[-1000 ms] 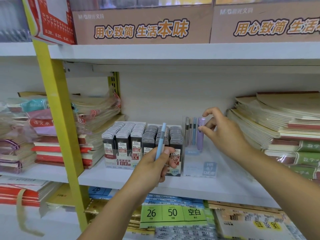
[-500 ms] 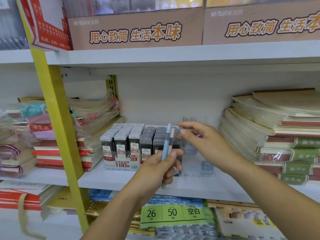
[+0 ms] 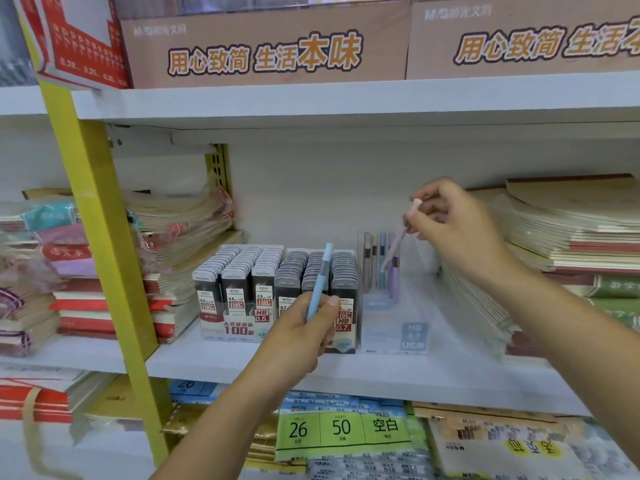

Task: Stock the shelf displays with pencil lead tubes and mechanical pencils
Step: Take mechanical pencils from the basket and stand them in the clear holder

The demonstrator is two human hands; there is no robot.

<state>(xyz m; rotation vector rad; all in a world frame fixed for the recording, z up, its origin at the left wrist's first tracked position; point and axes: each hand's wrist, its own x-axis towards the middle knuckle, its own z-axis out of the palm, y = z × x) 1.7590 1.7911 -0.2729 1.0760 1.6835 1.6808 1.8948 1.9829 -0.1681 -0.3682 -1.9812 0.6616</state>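
My left hand (image 3: pixel 304 327) grips a light blue mechanical pencil (image 3: pixel 320 278) upright in front of the display box of pencil lead tubes (image 3: pixel 277 282) on the middle shelf. My right hand (image 3: pixel 453 226) pinches a pale pink mechanical pencil (image 3: pixel 398 240) tilted, its tip down over the clear pencil display box (image 3: pixel 394 323). Several pencils (image 3: pixel 381 261) stand upright at the back of that clear box: grey, beige, blue and purple.
Stacks of notebooks (image 3: pixel 568 244) crowd the shelf on the right, wrapped notebooks (image 3: pixel 173 230) on the left. A yellow upright post (image 3: pixel 100 237) stands at left. Brown cartons (image 3: pixel 263 46) sit on the shelf above; labelled pads (image 3: pixel 343 427) lie below.
My right hand came to my left hand, took the pink pencil from it, and carried it up and right over the clear box. My left hand keeps the blue pencil.
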